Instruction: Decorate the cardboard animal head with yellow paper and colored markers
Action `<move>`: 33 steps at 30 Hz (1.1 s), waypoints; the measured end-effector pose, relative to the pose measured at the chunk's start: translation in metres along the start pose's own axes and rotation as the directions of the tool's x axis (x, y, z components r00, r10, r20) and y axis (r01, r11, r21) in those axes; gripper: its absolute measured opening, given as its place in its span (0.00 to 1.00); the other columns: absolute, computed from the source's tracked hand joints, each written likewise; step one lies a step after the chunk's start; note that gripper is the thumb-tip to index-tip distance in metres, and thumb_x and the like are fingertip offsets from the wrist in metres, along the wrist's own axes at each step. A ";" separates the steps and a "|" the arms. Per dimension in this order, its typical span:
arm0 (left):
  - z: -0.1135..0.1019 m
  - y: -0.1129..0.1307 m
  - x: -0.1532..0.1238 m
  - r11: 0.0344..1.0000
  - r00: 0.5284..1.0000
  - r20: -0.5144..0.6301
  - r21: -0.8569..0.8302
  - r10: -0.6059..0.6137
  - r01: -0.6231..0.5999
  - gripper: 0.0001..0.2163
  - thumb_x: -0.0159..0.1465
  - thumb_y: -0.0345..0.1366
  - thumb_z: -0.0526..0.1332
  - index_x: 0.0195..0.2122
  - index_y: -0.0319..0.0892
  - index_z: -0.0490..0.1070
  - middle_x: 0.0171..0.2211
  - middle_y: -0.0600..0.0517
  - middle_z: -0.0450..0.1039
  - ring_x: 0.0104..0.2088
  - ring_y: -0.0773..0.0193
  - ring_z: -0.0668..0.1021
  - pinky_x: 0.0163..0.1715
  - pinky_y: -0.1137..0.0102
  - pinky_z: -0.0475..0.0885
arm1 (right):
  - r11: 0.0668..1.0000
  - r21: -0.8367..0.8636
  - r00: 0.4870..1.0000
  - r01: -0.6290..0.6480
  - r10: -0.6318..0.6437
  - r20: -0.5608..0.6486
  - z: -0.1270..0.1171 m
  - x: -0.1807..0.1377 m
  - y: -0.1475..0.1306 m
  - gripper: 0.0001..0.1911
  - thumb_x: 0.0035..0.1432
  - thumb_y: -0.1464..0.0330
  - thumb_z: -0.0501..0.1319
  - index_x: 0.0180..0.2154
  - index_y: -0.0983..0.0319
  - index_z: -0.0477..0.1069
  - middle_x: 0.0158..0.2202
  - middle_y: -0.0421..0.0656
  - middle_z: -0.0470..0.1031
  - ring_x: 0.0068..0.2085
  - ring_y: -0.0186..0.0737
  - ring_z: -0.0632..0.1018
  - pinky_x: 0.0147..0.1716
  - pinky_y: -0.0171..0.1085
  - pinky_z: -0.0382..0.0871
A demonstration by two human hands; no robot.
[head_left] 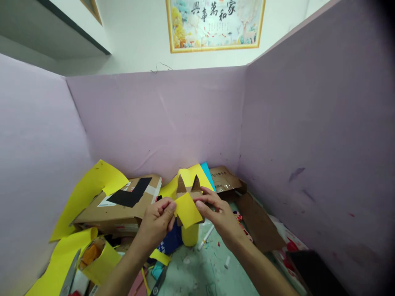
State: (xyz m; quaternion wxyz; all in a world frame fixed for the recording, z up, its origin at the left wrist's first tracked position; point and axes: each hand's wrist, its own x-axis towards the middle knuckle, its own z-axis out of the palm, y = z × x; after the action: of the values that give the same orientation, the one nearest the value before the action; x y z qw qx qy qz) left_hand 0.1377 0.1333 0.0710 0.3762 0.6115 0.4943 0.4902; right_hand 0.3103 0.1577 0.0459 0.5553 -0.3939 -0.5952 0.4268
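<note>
Leftward of grip: carton [108, 213]. Left hand [157, 219] pinches yellow sheet [187, 210], partly hiding cardboard cutout [181, 187]; right hand [220, 216]: hold unclear.

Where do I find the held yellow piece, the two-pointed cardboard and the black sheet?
Held yellow piece [188, 210]: head view, its middle.
Two-pointed cardboard [181, 188]: head view, its picture-left tip.
Black sheet [133, 198]: head view, its middle.

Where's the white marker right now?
In the head view, the white marker lies on the green table, right of the yellow tube, between it and the right hand.
</note>
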 end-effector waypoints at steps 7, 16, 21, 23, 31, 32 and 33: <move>0.015 0.008 0.000 0.993 0.999 -0.030 0.112 0.039 -0.036 0.14 0.58 0.44 0.57 0.20 0.41 0.67 0.10 0.60 0.59 0.14 0.72 0.60 0.17 0.76 0.55 | 0.999 0.007 0.998 -0.048 0.048 0.043 0.003 0.001 -0.003 0.12 0.43 0.60 0.67 0.31 0.59 0.79 0.58 0.49 0.65 0.59 0.52 0.65 0.54 0.48 0.61; 0.029 0.013 -0.003 0.990 0.991 -0.120 0.135 0.051 -0.035 0.13 0.56 0.41 0.57 0.17 0.42 0.64 0.12 0.59 0.59 0.15 0.71 0.61 0.16 0.76 0.55 | 0.998 -0.052 0.999 0.022 -0.020 0.043 0.003 -0.001 0.001 0.12 0.50 0.59 0.61 0.30 0.58 0.80 0.57 0.50 0.67 0.60 0.50 0.64 0.57 0.50 0.55; 0.030 0.014 0.000 0.985 0.984 -0.168 0.168 0.063 -0.035 0.12 0.55 0.40 0.57 0.18 0.42 0.66 0.13 0.59 0.60 0.16 0.70 0.63 0.17 0.76 0.58 | 0.990 -0.123 0.994 0.075 -0.064 0.085 0.000 -0.004 -0.003 0.17 0.56 0.57 0.56 0.32 0.59 0.79 0.56 0.50 0.69 0.61 0.49 0.63 0.57 0.50 0.55; 0.030 0.015 -0.001 0.982 0.980 -0.185 0.185 0.075 -0.040 0.10 0.55 0.40 0.58 0.20 0.41 0.69 0.15 0.57 0.65 0.19 0.67 0.67 0.19 0.75 0.61 | 0.988 -0.126 0.991 0.091 -0.076 0.114 -0.001 -0.005 -0.004 0.17 0.56 0.57 0.56 0.33 0.59 0.79 0.53 0.51 0.71 0.61 0.49 0.63 0.57 0.50 0.55; 0.033 0.017 -0.003 0.981 0.971 -0.221 0.187 0.096 -0.054 0.08 0.54 0.39 0.59 0.21 0.42 0.70 0.16 0.56 0.69 0.19 0.66 0.70 0.19 0.75 0.64 | 0.992 -0.107 0.995 0.063 -0.054 0.082 0.002 -0.006 -0.002 0.12 0.53 0.60 0.60 0.31 0.60 0.78 0.56 0.51 0.69 0.60 0.48 0.64 0.56 0.47 0.58; 0.035 0.016 -0.003 0.982 0.970 -0.224 0.180 0.094 -0.054 0.07 0.54 0.39 0.59 0.23 0.42 0.70 0.16 0.57 0.68 0.17 0.67 0.69 0.17 0.75 0.63 | 0.993 -0.098 0.995 0.061 -0.054 0.078 0.003 -0.006 -0.001 0.12 0.52 0.61 0.60 0.32 0.60 0.78 0.56 0.50 0.68 0.60 0.47 0.65 0.56 0.46 0.58; 0.036 0.015 -0.004 0.983 0.968 -0.231 0.175 0.096 -0.056 0.06 0.55 0.39 0.59 0.26 0.42 0.69 0.15 0.58 0.67 0.16 0.68 0.68 0.16 0.76 0.63 | 0.994 -0.090 0.996 0.061 -0.054 0.075 0.003 -0.006 0.000 0.12 0.53 0.61 0.60 0.32 0.60 0.78 0.56 0.50 0.68 0.60 0.47 0.65 0.56 0.46 0.58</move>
State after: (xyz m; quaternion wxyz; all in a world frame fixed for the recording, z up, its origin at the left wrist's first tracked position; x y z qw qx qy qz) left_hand 0.1759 0.1269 0.0763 0.2424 0.5960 0.5513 0.5312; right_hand 0.3078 0.1521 0.0441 0.5266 -0.3860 -0.6452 0.3967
